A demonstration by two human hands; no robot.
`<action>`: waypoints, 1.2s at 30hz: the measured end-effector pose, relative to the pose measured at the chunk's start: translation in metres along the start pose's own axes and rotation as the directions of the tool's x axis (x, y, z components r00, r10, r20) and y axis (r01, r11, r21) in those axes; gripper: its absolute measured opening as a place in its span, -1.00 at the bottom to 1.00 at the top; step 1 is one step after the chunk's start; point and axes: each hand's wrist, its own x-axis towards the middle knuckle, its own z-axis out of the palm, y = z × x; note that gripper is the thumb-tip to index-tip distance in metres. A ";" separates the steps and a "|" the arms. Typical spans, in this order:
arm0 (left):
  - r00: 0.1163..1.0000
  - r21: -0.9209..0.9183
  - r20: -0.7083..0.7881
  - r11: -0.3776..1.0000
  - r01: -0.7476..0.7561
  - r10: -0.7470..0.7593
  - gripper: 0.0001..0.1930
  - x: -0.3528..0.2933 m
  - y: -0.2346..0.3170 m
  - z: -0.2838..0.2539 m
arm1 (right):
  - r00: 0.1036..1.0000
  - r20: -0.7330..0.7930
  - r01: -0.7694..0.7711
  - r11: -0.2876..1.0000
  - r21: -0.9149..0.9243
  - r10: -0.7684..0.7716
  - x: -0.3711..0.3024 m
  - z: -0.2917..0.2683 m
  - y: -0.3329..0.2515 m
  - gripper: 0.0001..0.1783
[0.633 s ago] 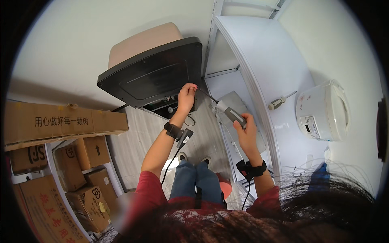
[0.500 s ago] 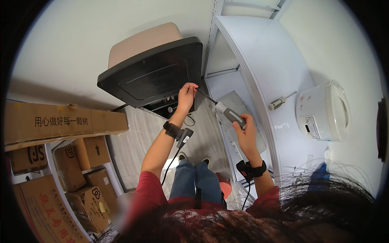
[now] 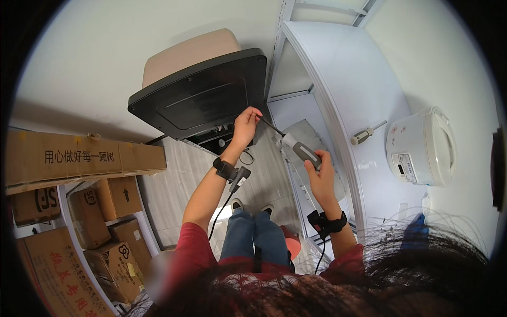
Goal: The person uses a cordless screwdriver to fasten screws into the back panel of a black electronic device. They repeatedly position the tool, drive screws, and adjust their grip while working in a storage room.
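room: pale walls, grey wood-look floor (image 3: 174, 195). left side, a shelf rack (image 3: 147, 227) holds brown cardboard boxes (image 3: 120, 198) in its compartments, contents hidden; a long carton (image 3: 84, 158) lies across the top, closed on the faces that show. right side, a white shelf unit (image 3: 359, 63): on its upper board a white rice cooker (image 3: 417, 150), lid down, inside not visible, with a spare screwdriver (image 3: 363, 136) lying just beside it, shaft toward the cooker. on a lower level, a flat grey panel (image 3: 309, 132). ahead, a beige-and-black appliance (image 3: 206, 95), its dark panel facing the person, an opening with parts below it. screwdriver in use (image 3: 301, 150): held in the air between appliance and shelf unit, handle end lower right, shaft pointing upper left; long axis diagonal. right hand (image 3: 323, 182): fingers and thumb wrapped on the rear of the grey-and-white handle. left hand (image 3: 244, 128): thumb and fingertips pinching the shaft's far end, near the dark panel's edge; any small piece between them too small to tell.
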 end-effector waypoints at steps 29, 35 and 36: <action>0.984 0.114 -0.062 0.981 -0.159 0.167 -0.84 0.016 0.059 -0.007 | 0.993 0.012 0.116 0.993 -0.032 -0.115 0.000 0.001 -0.022 -0.54; 0.776 0.745 0.008 0.513 -0.425 0.631 -0.52 0.023 0.152 -0.017 | 0.990 -0.044 0.133 0.990 0.037 -0.131 0.011 -0.008 -0.031 -0.55; 0.666 0.803 0.085 0.344 -0.486 0.741 -0.44 0.031 0.162 -0.023 | 0.986 -0.046 0.160 0.987 0.017 -0.159 0.013 -0.007 -0.036 -0.55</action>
